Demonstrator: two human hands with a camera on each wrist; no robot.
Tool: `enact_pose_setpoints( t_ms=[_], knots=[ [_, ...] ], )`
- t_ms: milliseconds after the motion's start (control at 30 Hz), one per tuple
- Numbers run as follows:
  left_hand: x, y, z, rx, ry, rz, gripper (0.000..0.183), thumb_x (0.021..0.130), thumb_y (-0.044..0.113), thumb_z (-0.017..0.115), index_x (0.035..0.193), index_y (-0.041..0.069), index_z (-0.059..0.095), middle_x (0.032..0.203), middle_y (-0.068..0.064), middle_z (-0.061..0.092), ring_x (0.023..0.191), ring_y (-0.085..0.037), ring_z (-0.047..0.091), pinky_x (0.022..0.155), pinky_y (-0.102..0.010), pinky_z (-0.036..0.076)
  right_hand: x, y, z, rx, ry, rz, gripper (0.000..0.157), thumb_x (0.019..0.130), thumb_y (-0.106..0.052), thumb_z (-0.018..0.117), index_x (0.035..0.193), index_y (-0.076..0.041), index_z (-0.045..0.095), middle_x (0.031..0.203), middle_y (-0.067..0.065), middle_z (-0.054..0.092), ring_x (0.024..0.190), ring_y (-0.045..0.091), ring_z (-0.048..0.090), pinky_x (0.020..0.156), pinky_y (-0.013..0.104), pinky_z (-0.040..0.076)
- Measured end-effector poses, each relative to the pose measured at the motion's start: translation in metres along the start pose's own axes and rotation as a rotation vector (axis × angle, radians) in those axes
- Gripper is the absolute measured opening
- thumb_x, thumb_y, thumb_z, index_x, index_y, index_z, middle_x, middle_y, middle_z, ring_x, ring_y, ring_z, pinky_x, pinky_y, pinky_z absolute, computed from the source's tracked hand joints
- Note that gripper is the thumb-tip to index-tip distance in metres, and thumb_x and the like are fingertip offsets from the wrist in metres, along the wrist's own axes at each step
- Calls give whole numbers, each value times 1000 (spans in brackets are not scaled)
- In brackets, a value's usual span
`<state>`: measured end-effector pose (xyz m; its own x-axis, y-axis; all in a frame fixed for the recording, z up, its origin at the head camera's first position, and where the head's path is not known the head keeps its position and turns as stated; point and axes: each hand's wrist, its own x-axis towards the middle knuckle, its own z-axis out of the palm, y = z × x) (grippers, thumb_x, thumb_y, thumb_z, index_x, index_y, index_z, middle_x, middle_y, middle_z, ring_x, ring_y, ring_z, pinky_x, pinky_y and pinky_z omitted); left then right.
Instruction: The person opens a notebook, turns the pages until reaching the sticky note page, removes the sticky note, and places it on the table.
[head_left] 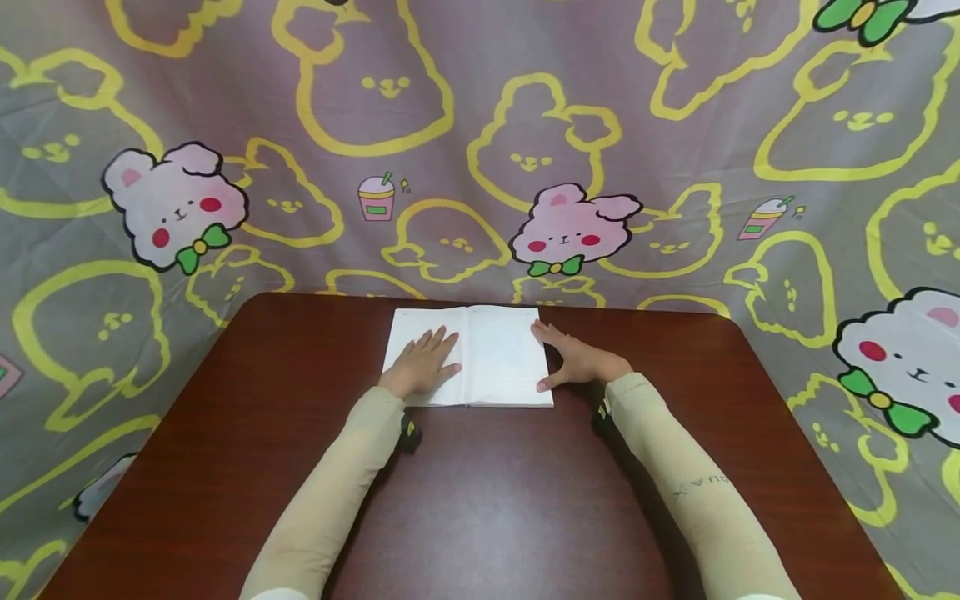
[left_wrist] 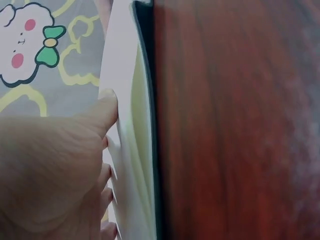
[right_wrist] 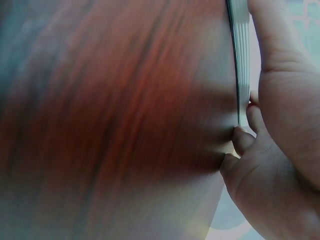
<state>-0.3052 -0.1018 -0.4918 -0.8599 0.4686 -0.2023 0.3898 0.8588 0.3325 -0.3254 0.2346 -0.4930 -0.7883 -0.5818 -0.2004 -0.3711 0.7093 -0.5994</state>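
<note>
Clearly, an open notebook (head_left: 504,354) lay on the desk (head_left: 487,492), under the left grip (head_left: 424,364) and just to the left of the right grip (head_left: 583,358), with its white pages turned up. The left grip, a person's bare hand, rested upon the left page, with the fingers straight and somewhat apart. The right grip, also a bare hand, was spread wide, its thumb well apart from its fingers, and it touched the right edge of the notebook. Near the left thumb, a dark cover (left_wrist: 158,190) was visible beneath the pages, which bulged a little above it. Behind each grip was a light sleeve (head_left: 330,500), and the right one carried some dark letters. Just under each wrist sat a small black device (head_left: 409,433). Beyond both grips, past the far side of the desk, hung a grey cloth (head_left: 450,179) with yellow outlines and rabbit faces.
</note>
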Motion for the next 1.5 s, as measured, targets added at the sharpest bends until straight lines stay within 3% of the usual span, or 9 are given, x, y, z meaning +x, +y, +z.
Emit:
enact_pose_setpoints(
  t_ms=[167,333,500,700,833,933,1133,1333,1500],
  knots=[
    [0,0,3,-5,46,7,67,109,42,38,163,8,19,170,-19,9,156,-41,8,125,-59,9,0,-1,0,0,2,1,124,77,-42,88,164,-9,7,172,10,0,158,35,-3,122,66,7],
    [-3,6,3,34,130,94,59,108,33,48,155,-1,37,162,-23,32,152,-40,28,124,-52,22,-3,-4,0,7,0,12,123,78,-39,89,164,-8,7,172,11,0,158,35,-4,122,66,6],
    [-8,13,2,1,236,209,41,103,20,58,137,-2,60,142,-21,58,136,-36,52,117,-47,38,-3,-5,-1,-11,5,23,123,78,-40,88,164,-9,7,172,10,0,158,34,-3,123,64,5],
    [-16,26,2,-56,313,310,24,99,14,63,118,1,72,110,-11,73,105,-26,69,96,-42,54,-3,-6,-1,-27,1,35,122,78,-41,88,165,-10,7,172,9,0,158,32,-3,124,62,5],
    [-19,36,4,-69,286,347,10,96,19,70,96,10,75,81,2,68,74,-12,62,72,-33,54,-2,-5,-1,-38,-4,27,122,79,-42,87,164,-9,6,172,10,0,158,33,-3,124,62,4],
    [-19,41,6,-74,254,378,15,92,26,76,82,16,70,69,8,59,65,-8,54,63,-28,48,-1,-4,0,-35,-5,28,122,79,-42,87,164,-9,6,172,10,0,158,33,-3,124,61,3],
    [-19,44,11,-35,227,379,24,87,32,82,75,19,64,66,10,55,62,-5,51,60,-26,46,1,-5,1,-38,-2,17,121,80,-41,87,164,-9,7,172,10,1,158,32,-3,125,60,2],
    [-18,47,11,5,241,359,24,87,30,81,74,19,64,64,10,54,60,-7,50,59,-27,45,0,-7,0,-29,-3,30,122,79,-41,87,165,-10,7,172,9,1,158,32,-3,125,61,2],
    [-15,51,12,56,247,385,21,90,25,77,74,18,65,61,11,52,58,-6,49,58,-27,46,-2,-7,-1,-19,0,53,123,77,-42,88,165,-11,7,172,9,0,158,32,-3,124,62,7]
  ],
)
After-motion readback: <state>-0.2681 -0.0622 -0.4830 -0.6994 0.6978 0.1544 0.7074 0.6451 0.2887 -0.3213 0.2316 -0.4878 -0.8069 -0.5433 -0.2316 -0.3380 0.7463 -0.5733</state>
